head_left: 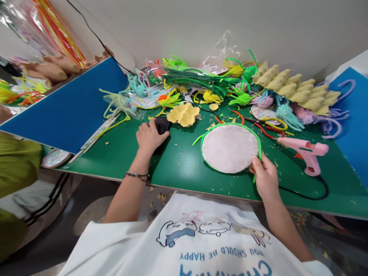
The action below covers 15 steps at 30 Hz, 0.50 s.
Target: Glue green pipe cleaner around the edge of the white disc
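My left hand (149, 138) grips a black phone (162, 125) by its left side, at the tabletop; part of the phone is hidden under my fingers. Between the thumb and fingers of my right hand (265, 174) is the right edge of a white oval disc (230, 148) with a bumpy face. A bright green pipe cleaner (202, 153) runs round the disc's rim, one loose end sticking out at the left. Right of that hand lies a pink glue gun (306, 151) with an orange trigger. Beyond the disc are red-handled pliers (268, 131) and yellow-handled scissors (280, 123).
Pipe-cleaner bundles (198, 80) pile along the wall. A yellow egg-carton piece (184, 114) lies behind the phone, a larger egg carton (297, 90) at back right. Blue panels (71, 111) flank the green table (181, 172). The glue gun's cord (304, 197) loops near the front edge. Another person's sleeve (18, 163) shows left.
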Each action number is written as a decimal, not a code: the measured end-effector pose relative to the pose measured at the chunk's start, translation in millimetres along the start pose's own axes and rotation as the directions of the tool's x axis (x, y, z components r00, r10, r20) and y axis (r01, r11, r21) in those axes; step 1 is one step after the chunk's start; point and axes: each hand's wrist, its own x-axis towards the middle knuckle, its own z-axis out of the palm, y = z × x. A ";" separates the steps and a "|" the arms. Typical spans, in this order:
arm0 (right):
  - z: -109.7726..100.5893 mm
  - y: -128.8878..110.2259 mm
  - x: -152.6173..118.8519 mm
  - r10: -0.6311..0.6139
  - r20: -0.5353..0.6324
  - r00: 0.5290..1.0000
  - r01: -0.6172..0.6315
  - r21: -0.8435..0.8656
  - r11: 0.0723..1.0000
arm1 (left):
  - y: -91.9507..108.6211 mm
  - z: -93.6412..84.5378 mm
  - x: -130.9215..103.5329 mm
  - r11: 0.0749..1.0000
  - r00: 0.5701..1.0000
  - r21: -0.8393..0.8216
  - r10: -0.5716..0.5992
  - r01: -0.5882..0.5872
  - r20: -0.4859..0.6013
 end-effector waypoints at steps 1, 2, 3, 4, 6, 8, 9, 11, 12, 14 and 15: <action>0.1 -0.6 -0.8 -0.001 0.002 1.000 0.001 -0.001 1.000 | 1.7 2.0 0.4 1.000 1.000 -0.007 0.005 -0.005 -0.003; 0.2 -1.2 -1.5 0.000 0.004 1.000 0.000 -0.001 1.000 | 2.4 3.7 1.4 1.000 1.000 -0.017 0.011 -0.011 -0.001; 0.1 -1.7 -2.0 0.000 0.005 1.000 0.000 -0.001 1.000 | 1.9 4.9 3.3 0.999 1.000 -0.030 0.017 -0.017 0.005; -0.1 -2.2 -2.1 0.001 0.004 1.000 -0.001 -0.002 1.000 | -0.5 5.2 6.2 0.999 1.000 -0.045 0.025 -0.024 0.016; -1.2 -2.3 -1.0 0.001 -0.006 1.000 -0.001 -0.004 1.000 | -11.8 1.9 15.5 0.995 0.997 -0.087 0.048 -0.042 0.067; -2.9 -1.6 1.6 -0.004 -0.026 1.000 0.004 -0.003 1.000 | -31.5 -6.9 28.0 0.985 0.980 -0.153 0.101 -0.075 0.173; -3.8 -1.0 3.0 -0.009 -0.038 0.999 0.009 -0.001 1.000 | -43.5 -12.6 34.2 0.974 0.961 -0.204 0.149 -0.101 0.235; -5.0 0.5 5.2 -0.019 -0.063 0.998 0.019 0.004 1.000 | -68.3 -23.5 43.7 0.945 0.914 -0.292 0.244 -0.149 0.324; -5.3 1.2 5.7 -0.024 -0.073 0.997 0.024 0.005 1.000 | -79.6 -27.4 46.3 0.934 0.897 -0.316 0.277 -0.167 0.344; -5.1 2.2 5.4 -0.032 -0.086 0.996 0.033 0.003 0.999 | -97.1 -30.3 47.1 0.928 0.876 -0.324 0.303 -0.182 0.376; -4.8 2.4 4.5 -0.036 -0.089 0.995 0.036 -0.001 0.999 | -102.9 -29.2 46.0 0.930 0.868 -0.316 0.306 -0.185 0.391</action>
